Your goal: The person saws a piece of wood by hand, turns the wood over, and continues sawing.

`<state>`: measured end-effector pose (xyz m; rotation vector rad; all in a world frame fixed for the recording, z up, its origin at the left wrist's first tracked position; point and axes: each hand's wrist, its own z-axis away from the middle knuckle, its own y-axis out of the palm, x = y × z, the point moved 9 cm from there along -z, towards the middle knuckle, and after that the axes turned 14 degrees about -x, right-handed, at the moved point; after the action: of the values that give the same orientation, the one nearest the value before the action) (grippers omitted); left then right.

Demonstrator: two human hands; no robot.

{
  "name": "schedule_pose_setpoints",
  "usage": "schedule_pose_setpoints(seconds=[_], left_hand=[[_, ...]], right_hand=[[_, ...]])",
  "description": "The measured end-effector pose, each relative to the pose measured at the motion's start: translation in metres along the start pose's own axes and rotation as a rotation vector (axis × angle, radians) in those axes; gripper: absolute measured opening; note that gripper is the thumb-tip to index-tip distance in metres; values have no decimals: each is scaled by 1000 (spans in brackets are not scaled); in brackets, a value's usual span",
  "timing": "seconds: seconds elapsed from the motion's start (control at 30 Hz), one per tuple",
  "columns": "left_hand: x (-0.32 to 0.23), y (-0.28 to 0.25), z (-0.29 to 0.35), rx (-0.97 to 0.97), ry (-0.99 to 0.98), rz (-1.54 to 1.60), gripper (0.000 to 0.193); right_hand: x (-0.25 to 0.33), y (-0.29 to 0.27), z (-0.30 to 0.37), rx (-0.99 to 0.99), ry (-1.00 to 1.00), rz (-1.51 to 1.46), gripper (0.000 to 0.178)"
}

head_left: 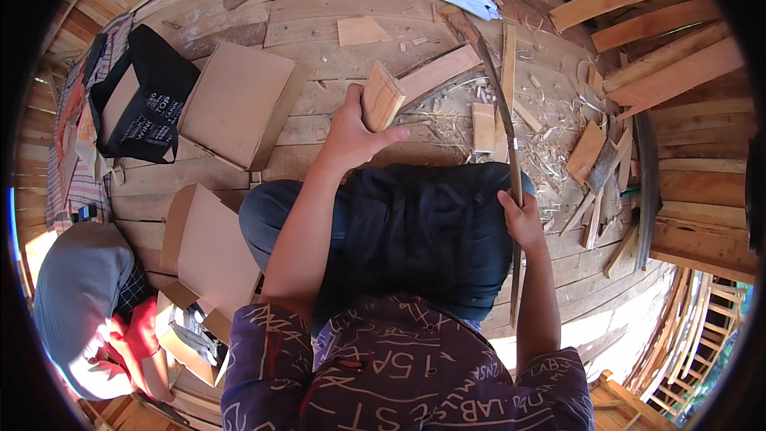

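Wooden block (384, 99) — gripped in fingers of left hand (354, 139), thumb spread; long thin strip (513, 158) — clasped in right hand (523, 220), near shavings (550, 161) on plank floor (307, 12).

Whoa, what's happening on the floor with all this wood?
A person sits on a plank floor with wood shavings scattered about. Their left hand is at a wooden block. Their right hand grips a long, thin strip that reaches out past the knee; I can't tell what it's made of. Over to the left are cardboard boxes, and another person bends forward beside them.
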<state>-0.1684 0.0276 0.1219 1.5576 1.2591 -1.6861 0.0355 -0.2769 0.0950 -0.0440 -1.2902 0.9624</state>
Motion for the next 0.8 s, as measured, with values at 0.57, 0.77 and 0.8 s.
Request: schedule_pose_setpoints(seconds=[0.57,0.77,0.8], left_hand=[[-1,-18,-7,-205,80,201,36],[-14,-6,1,-125,147,240,38],[-16,-5,3,-120,146,260,38]], right_hand=[[55,-6,82,-30,-447,375,39],[69,-15,93,-41,-433,399,38],[70,-16,92,-44,-430,397,38]])
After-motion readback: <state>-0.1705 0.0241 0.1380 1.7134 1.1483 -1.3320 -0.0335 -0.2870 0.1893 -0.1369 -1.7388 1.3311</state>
